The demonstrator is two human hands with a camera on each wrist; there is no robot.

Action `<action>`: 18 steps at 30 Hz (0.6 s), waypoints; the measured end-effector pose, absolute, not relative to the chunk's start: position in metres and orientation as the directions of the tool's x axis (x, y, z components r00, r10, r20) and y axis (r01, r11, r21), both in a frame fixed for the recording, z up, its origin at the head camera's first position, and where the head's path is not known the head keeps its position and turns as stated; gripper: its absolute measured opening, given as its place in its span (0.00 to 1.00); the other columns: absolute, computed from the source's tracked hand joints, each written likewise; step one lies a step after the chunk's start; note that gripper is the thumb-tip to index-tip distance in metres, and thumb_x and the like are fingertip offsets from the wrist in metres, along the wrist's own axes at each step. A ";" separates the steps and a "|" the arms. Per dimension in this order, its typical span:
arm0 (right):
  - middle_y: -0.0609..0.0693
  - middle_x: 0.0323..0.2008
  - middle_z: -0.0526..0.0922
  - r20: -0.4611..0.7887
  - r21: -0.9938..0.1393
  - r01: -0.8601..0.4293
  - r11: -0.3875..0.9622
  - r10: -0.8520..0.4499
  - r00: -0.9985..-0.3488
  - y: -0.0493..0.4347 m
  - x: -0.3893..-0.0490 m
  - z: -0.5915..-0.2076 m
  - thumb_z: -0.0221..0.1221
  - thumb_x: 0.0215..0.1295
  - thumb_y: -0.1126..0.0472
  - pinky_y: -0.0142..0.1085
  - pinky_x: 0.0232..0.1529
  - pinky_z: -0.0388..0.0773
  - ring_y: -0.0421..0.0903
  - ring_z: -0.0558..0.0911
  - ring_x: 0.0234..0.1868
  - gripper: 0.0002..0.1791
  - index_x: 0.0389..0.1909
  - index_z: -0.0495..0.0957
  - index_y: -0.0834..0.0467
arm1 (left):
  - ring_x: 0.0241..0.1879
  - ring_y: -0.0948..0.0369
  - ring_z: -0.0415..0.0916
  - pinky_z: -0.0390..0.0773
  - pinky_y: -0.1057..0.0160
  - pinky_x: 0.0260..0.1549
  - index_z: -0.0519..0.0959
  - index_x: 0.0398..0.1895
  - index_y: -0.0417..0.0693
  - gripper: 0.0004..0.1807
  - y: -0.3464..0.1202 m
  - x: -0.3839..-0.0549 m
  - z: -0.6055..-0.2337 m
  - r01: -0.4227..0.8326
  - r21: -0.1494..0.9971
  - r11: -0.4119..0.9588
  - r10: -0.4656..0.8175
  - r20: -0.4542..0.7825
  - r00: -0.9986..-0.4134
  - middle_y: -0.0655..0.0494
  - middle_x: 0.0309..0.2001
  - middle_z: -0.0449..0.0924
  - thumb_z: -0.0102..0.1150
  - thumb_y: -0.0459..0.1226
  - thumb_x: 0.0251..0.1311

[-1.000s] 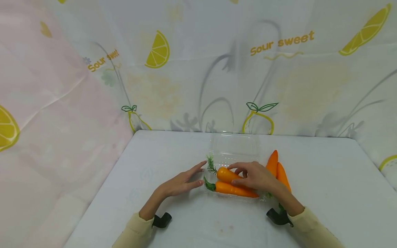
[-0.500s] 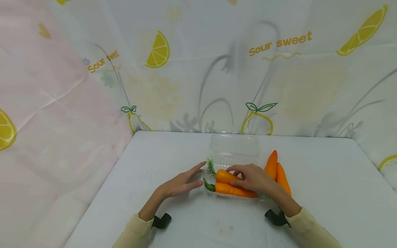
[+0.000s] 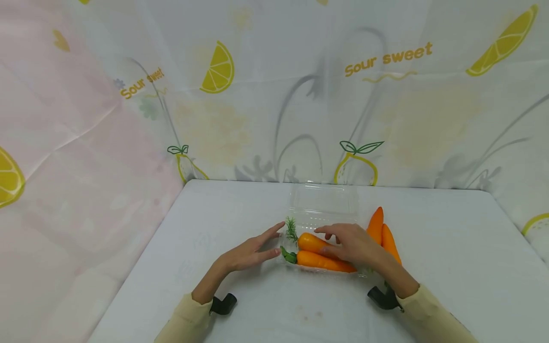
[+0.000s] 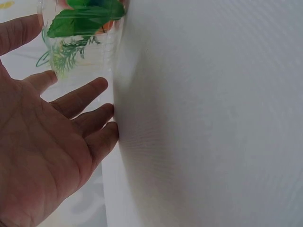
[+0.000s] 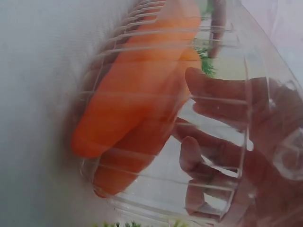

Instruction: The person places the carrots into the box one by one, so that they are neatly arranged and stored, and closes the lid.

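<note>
Two orange carrots lie side by side in a clear plastic clamshell box (image 3: 324, 200), leafy ends to the left. Over the rear carrot (image 3: 310, 242) hovers my right hand (image 3: 352, 243), its index finger stretched out and its thumb overlapping the carrot. In the right wrist view the fingers (image 5: 218, 146) show through the clear wall, spread apart beside the carrots. The front carrot (image 3: 319, 260) lies along the near wall. My left hand (image 3: 249, 253) is spread, with fingertips right at the box's left side. Green leaves (image 4: 85, 21) show through that wall in the left wrist view.
Two more carrots (image 3: 375, 226) lie on the white table (image 3: 446, 247) right of the box, partly behind the right forearm. The box's lid stands folded back toward the rear table edge. A printed cloth (image 3: 266, 95) hangs behind the table.
My right hand's fingers have loosened from the rear carrot, and the index finger has straightened and lifted off it. The left hand has stayed at the box's left side.
</note>
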State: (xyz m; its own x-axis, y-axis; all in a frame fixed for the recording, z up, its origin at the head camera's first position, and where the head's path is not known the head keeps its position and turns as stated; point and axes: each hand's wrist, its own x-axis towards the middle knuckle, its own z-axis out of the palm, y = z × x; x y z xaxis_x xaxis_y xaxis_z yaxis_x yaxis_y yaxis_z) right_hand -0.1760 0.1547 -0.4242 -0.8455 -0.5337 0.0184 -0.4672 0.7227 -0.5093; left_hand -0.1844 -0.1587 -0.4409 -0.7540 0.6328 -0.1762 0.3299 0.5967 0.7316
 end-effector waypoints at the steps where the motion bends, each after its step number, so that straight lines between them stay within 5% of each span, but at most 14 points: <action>1: 0.41 0.40 0.81 0.021 -0.512 -0.460 0.726 -0.524 -0.851 0.155 -0.176 -0.423 0.67 0.63 0.51 0.32 0.33 0.74 0.39 0.73 0.32 0.24 0.60 0.79 0.49 | 0.71 0.49 0.58 0.55 0.37 0.66 0.44 0.79 0.72 0.39 -0.159 -0.184 -0.441 0.329 0.731 0.598 0.631 -0.177 -0.755 0.52 0.72 0.61 0.47 0.59 0.70; 18: 0.42 0.36 0.81 0.157 -0.537 -0.424 0.729 -0.408 -0.900 0.187 -0.172 -0.406 0.70 0.59 0.52 0.32 0.28 0.71 0.41 0.72 0.34 0.24 0.57 0.81 0.53 | 0.72 0.51 0.56 0.54 0.38 0.66 0.44 0.79 0.72 0.39 -0.161 -0.184 -0.442 0.334 0.743 0.580 0.641 -0.163 -0.750 0.53 0.73 0.60 0.47 0.58 0.70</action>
